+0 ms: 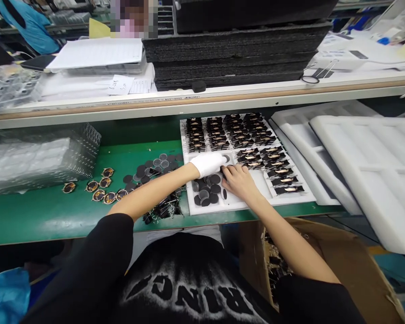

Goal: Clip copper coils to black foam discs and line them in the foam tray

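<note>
Reaching into a white tray (246,204), the gloved left hand (208,163) is resting flat, holding nothing, while the right hand (240,180) is perhaps pinching a disc (223,194); a nudge could be scattering neighbouring discs.

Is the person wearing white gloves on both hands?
No, only the left hand wears a white glove; the right hand is bare, resting on the white foam tray among dark round discs.

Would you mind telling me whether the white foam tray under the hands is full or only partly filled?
Partly filled: the white foam tray shows bare foam near the right hand.
</note>
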Available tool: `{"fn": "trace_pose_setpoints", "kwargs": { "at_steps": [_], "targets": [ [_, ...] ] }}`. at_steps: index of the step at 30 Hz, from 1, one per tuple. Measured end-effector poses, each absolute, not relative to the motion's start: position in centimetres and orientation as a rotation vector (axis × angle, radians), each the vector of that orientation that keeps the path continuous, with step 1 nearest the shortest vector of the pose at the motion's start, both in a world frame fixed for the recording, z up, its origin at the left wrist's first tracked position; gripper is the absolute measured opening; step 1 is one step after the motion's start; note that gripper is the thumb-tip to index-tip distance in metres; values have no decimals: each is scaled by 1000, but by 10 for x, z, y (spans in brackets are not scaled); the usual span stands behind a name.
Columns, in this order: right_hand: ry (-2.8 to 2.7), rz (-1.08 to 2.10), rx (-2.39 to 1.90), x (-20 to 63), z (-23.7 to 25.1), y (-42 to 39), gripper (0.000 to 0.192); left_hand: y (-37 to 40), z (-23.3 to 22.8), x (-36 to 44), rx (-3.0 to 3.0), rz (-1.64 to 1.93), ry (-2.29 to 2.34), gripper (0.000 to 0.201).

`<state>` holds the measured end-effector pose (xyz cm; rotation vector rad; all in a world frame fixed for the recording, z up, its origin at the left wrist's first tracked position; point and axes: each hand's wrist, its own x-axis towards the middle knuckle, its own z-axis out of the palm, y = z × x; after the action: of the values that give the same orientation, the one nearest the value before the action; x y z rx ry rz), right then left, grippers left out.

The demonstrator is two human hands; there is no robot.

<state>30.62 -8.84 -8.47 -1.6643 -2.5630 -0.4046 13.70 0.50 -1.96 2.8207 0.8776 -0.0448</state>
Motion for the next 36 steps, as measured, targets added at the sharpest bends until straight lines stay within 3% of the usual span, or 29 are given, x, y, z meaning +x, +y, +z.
{"fn": "trace_pose_setpoints", "kwargs": {
  "at_steps": [8, 13, 17, 22, 26, 30, 36],
  "targets": [
    [-2643, -416, -1566, 313, -92, -80, 40, 4, 33, 7, 2652, 433, 1300, 33],
    [-2645, -409, -1482, 311, -92, -71, 38, -3, 22, -97, 2245, 505, 1794, 29],
    [-2598, -420, -1448, 310, -75, -60, 28, 0, -1, -126, 2144, 470, 1926, 31],
    [-2598, -373, -1399, 273, -38, -39, 23, 15, -25, -82, 2202, 413, 1738, 38],
    [-2705, -239, -1318, 208, -24, -7, 25, 32, -36, -45, 2270, 145, 1460, 39],
    [-2828, -47, -1288, 157, -30, 25, 22, 42, -27, -57, 2278, -132, 1172, 51],
    [-2937, 307, -1110, 136, -37, 37, 18, 48, -3, -94, 2198, -200, 985, 50]
  ]
}}
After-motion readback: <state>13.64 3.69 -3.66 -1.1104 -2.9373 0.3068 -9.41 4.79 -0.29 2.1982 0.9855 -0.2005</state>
